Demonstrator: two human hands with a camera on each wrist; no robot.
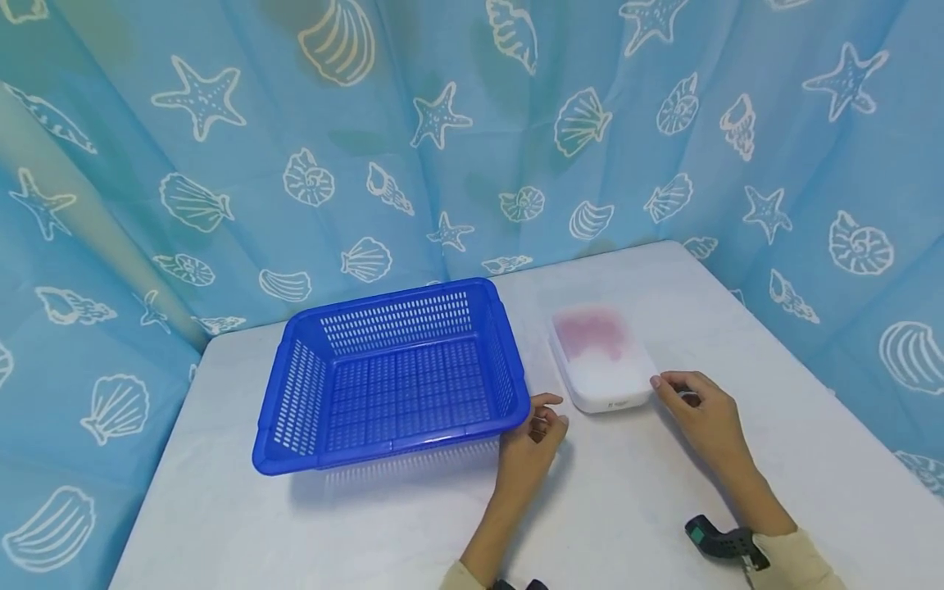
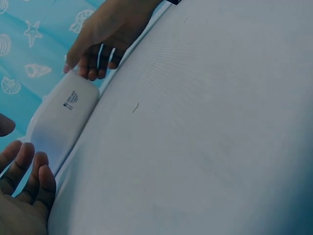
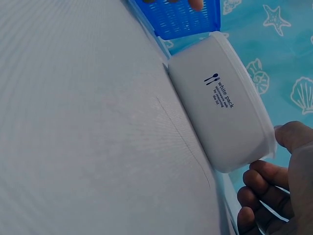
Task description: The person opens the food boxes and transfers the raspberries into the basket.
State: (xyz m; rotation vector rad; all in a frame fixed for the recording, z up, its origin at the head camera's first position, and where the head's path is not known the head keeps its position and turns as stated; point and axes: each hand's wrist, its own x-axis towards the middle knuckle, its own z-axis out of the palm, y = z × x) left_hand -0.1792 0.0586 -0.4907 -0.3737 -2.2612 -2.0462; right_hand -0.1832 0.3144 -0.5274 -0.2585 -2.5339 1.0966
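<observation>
Container (image 1: 601, 381): white, pink patch on top; sits on the worktop (image 1: 627, 508), right of the basket (image 1: 398, 443);
Right hand (image 1: 711, 422): pinches the edge of the lid (image 3: 256, 100) at the near right corner;
Left hand (image 1: 529, 451): fingers loosely bent, holding nothing; just beside the basket's corner;
Curtain (image 1: 472, 184): blue, shell-patterned

At left, the basket (image 1: 391, 445) is blue plastic, its rim glossy, its walls a pierced grid. At right, the tub (image 3: 215, 103) looks like smooth white plastic with a soft sheen, under a translucent plastic lid (image 1: 601, 373). The near sleeve (image 1: 796, 561) is cloth; the tabletop (image 1: 627, 500) looks matt; the far curtain (image 1: 472, 65) hangs in soft folds.
</observation>
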